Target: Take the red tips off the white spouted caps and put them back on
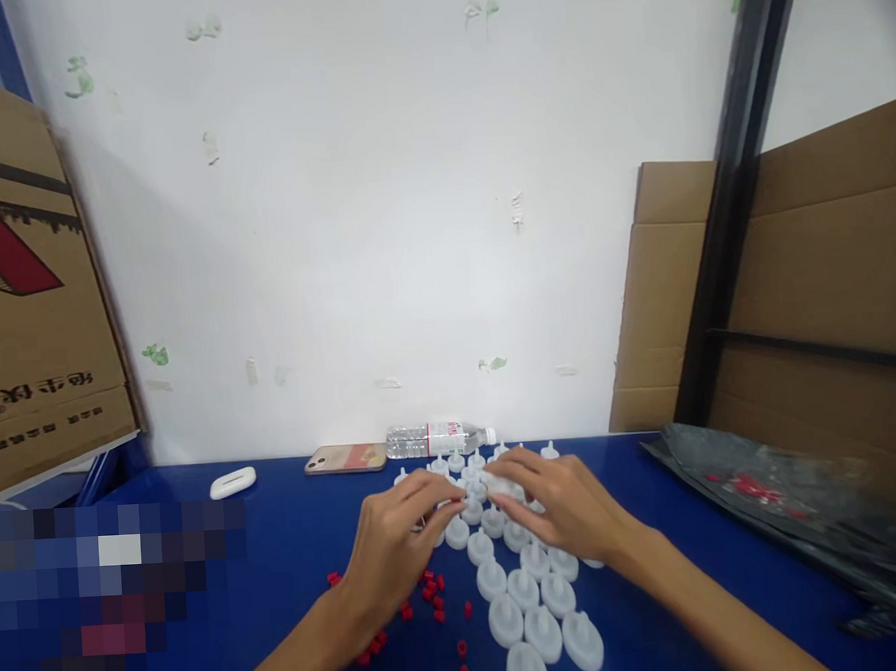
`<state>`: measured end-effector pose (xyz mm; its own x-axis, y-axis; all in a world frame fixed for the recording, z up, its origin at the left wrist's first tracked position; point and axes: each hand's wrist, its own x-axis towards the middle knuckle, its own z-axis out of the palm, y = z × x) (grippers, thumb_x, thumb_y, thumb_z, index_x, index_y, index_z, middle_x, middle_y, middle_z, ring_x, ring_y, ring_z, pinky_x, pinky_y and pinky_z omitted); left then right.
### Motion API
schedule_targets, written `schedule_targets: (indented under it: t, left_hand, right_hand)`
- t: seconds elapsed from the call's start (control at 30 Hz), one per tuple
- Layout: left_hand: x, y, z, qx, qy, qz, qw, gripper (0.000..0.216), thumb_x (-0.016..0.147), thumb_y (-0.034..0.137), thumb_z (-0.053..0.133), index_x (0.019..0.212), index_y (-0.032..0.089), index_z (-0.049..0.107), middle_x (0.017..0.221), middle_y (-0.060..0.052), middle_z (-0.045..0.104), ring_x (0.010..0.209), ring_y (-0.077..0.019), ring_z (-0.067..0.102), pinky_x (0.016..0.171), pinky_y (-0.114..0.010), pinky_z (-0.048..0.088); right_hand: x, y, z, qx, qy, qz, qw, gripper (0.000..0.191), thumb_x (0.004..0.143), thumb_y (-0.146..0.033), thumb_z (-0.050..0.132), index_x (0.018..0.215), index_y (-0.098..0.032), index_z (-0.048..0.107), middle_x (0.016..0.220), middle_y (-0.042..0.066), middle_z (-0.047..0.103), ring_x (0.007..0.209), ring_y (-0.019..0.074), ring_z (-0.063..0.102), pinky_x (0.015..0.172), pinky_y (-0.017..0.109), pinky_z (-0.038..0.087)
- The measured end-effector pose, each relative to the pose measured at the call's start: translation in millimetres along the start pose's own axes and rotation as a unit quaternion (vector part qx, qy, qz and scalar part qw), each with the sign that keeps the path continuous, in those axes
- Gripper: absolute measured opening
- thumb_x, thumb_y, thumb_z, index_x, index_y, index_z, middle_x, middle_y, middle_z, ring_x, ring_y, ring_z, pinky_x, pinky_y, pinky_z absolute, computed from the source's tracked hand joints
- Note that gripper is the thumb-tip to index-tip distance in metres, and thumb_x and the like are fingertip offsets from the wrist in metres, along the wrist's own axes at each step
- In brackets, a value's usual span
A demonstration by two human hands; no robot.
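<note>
My left hand hovers over the white caps with its thumb and fingertips pinched together. Whatever lies between those fingertips is too small to make out. Facing it from the right, my right hand curls its fingers around a white spouted cap, partly hidden by the fingers. Many similar white caps stand spout-up in a cluster below and around both hands. Small red pieces lie scattered on the blue table, close to my left wrist and forearm.
A clear plastic bottle lies against the wall, beside a phone. A white oval case is at the left. On the right, a dark plastic bag holds red pieces. Cardboard stands at the left side.
</note>
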<state>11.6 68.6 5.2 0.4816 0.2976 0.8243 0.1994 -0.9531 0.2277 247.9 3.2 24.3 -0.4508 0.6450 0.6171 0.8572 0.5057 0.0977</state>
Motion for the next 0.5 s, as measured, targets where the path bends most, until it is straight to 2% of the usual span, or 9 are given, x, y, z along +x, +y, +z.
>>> schedule_targets:
  t: [0.1,0.23,0.37,0.5]
  left_hand:
    - [-6.9,4.1,6.9,0.053,-0.034,0.073,0.995,0.013,0.098,0.019,0.057,0.1,0.022,0.069,0.092,-0.003,0.073,0.074,-0.0138,0.068,0.066,-0.022,0.048]
    - [-12.4,8.5,9.4,0.123,-0.058,0.116,0.984,0.014,0.099,0.016,0.054,0.101,0.022,0.066,0.092,-0.001,0.073,0.065,-0.0124,0.064,0.059,-0.023,0.042]
    - [-12.3,8.3,6.5,0.153,-0.057,0.114,0.98,0.017,0.098,0.013,0.053,0.105,0.023,0.065,0.094,0.0,0.073,0.065,-0.0127,0.062,0.06,-0.024,0.041]
    - [-8.1,3.8,1.8,0.163,-0.026,0.099,0.981,0.016,0.1,0.016,0.052,0.103,0.023,0.066,0.091,0.0,0.073,0.061,-0.0114,0.061,0.059,-0.023,0.042]
  right_hand:
    - [0.0,-13.4,7.5,0.007,-0.03,-0.028,0.999,0.03,0.101,-0.036,0.048,0.125,-0.023,0.059,0.112,0.007,0.069,0.08,0.0163,0.07,0.059,0.023,0.049]
    - [-1.9,-18.1,12.1,0.013,-0.068,-0.04,0.997,0.029,0.101,-0.031,0.047,0.127,-0.024,0.056,0.116,0.006,0.067,0.077,0.0145,0.068,0.057,0.023,0.047]
    - [-1.9,-17.4,9.9,0.018,-0.065,-0.031,0.997,0.029,0.101,-0.034,0.047,0.127,-0.024,0.057,0.117,0.006,0.067,0.08,0.0153,0.068,0.058,0.024,0.047]
    - [-1.3,-17.6,9.2,0.022,-0.043,-0.026,0.998,0.03,0.102,-0.038,0.047,0.125,-0.024,0.058,0.113,0.006,0.068,0.078,0.015,0.068,0.057,0.024,0.046]
